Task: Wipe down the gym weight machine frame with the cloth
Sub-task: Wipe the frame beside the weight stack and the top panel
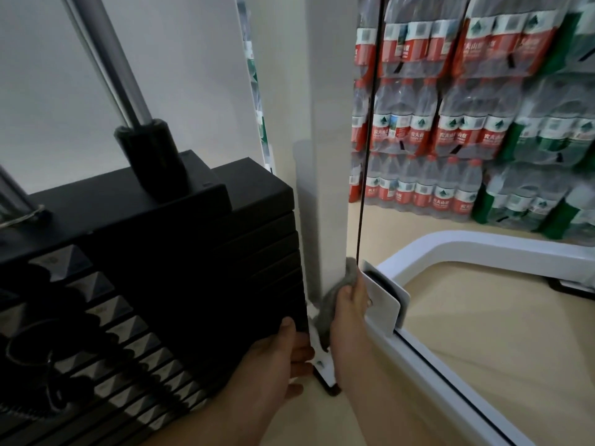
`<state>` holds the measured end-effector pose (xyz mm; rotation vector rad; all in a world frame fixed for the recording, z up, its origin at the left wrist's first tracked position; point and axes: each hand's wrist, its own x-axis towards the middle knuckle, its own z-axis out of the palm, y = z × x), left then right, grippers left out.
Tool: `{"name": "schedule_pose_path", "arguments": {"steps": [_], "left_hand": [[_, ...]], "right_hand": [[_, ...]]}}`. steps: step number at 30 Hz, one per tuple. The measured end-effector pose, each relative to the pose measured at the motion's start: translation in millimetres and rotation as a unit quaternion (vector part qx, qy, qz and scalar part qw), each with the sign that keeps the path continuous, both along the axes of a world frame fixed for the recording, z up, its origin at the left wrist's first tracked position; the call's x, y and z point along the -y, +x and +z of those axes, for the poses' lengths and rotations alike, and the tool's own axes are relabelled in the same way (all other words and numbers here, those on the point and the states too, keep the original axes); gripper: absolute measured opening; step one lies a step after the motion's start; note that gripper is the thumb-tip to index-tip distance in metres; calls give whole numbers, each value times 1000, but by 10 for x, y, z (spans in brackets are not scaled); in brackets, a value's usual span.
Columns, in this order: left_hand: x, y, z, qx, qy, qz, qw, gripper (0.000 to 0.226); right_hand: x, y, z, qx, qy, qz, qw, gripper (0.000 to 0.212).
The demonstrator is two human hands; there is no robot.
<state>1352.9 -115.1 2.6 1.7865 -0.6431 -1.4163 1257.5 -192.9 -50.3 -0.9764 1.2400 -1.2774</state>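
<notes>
Head view: a fuzzy grey cloth (328,300) sits bunched at the foot of the frame's smooth white upright (328,188), a square post whose long axis runs vertically. The right hand (349,320) clamps its fingers on the cloth, pressing it to the post. The left hand (273,358) curls round the lower corner of the matte black weight stack (193,268). A thin black cable (367,156) runs beside the post. On the beige floor (499,333) lie a rounded white base rail (450,246) and shrink-wrapped water bottles (450,123).
</notes>
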Motion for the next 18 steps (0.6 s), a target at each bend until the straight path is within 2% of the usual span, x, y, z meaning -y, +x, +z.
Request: {"name": "schedule_pose_path", "arguments": {"steps": [2,3,7,10,14,16,18], "left_hand": [[7,-2,52,-1,-4,3,1000,46],[11,-3,90,-3,-10,10,1000,44],[34,-47,389,10,-64,13,998,41],[-21,-80,705,41,-135,-21,990,36],[-97,-98,1217,136,-238,-74,959,31],[-95,-82,1465,175,-281,-83,940,25],[-70,-53,1700,223,-321,-106,914,29]], "right_hand": [[51,-38,49,16,68,23,997,38],[39,-37,131,6,52,30,998,37],[-41,7,692,36,-136,15,990,41],[42,-37,868,-18,-200,20,979,40],[25,-79,881,-81,-212,20,974,38],[-19,-55,955,-119,-253,-10,960,49],[-49,26,1118,-139,-289,-32,947,57]]}}
